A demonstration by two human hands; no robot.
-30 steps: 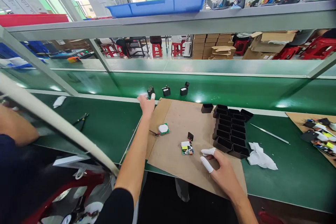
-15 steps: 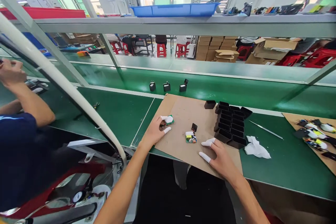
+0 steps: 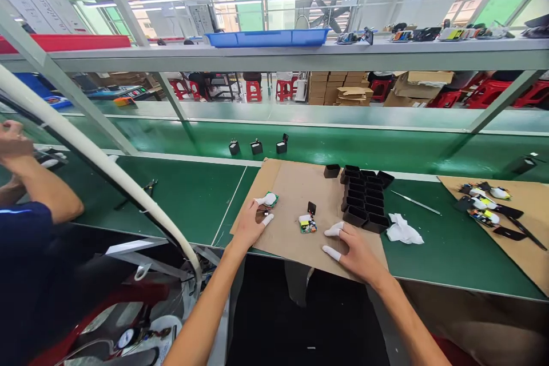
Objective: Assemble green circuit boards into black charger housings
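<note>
My left hand (image 3: 252,226) rests at the left edge of the cardboard sheet (image 3: 295,183), index finger and thumb apart. Its capped index finger is beside a small green circuit board (image 3: 270,200) with a round white patch; whether they touch I cannot tell. A second circuit board (image 3: 307,224), with yellow and white parts, lies mid-sheet, a black square piece (image 3: 312,207) standing at its back. To its right, my right hand (image 3: 349,245) hovers low or rests over the cardboard, empty, with white-capped fingers spread. Behind it stand rows of open black plastic cases (image 3: 364,197).
Three black plug adapters (image 3: 256,147) stand at the back. Right of the cases lie tweezers (image 3: 416,203), a crumpled white tissue (image 3: 404,230) and more circuit boards (image 3: 484,203) on cardboard. A pale hose (image 3: 128,174) crosses the left side, near a co-worker's arm (image 3: 47,191).
My view has tilted up and turned slightly right, shifting everything left in the picture. My left hand has drawn back a little from the board beside it; my right hand stays nearly still.
</note>
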